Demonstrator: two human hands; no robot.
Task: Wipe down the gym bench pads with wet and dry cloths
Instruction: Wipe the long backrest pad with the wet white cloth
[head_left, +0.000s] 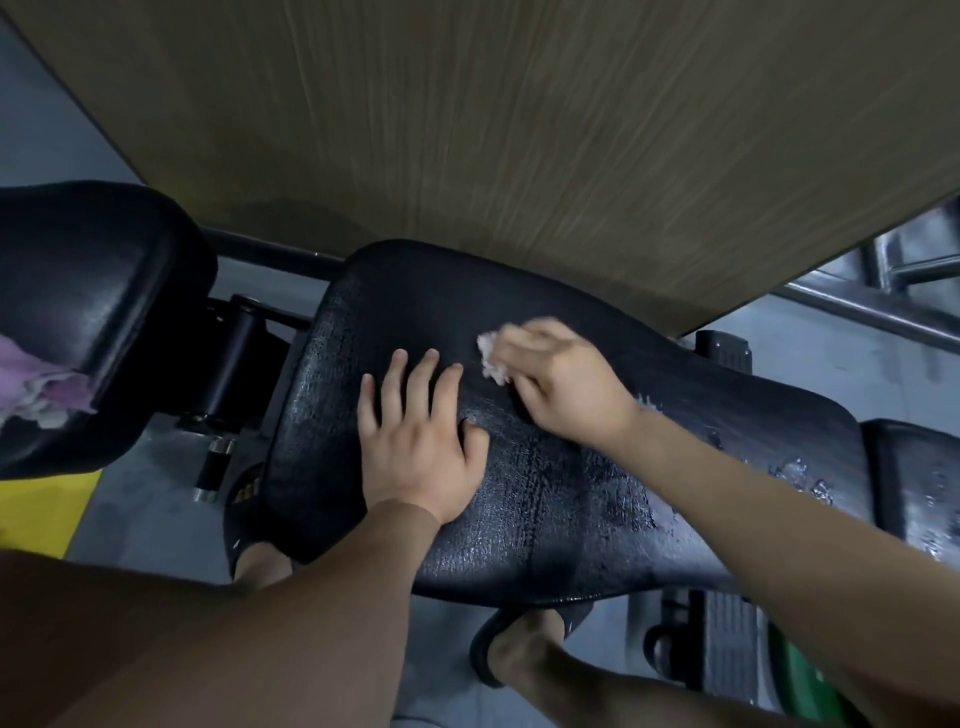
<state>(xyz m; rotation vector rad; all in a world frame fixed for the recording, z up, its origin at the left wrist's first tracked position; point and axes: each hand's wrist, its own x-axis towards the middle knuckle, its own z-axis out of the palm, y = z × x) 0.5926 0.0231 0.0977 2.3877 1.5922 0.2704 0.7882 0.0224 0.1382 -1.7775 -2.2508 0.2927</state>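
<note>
A black bench pad (545, 509) fills the middle of the view, its cracked surface shining wet. My right hand (563, 387) grips a small white cloth (491, 356) and presses it on the pad's far part. My left hand (421, 431) lies flat on the pad just left of it, fingers spread and straight. A second black pad (88, 291) stands at the left with a pink cloth (41, 389) lying on it. Another wet pad (919, 483) adjoins at the right edge.
A wood-grain wall panel (519, 130) rises right behind the bench. Metal frame bars (857, 306) run at the right. My feet in dark sandals (524, 649) stand on the grey floor under the pad. Something yellow (41, 504) sits at the left, something green (810, 686) at lower right.
</note>
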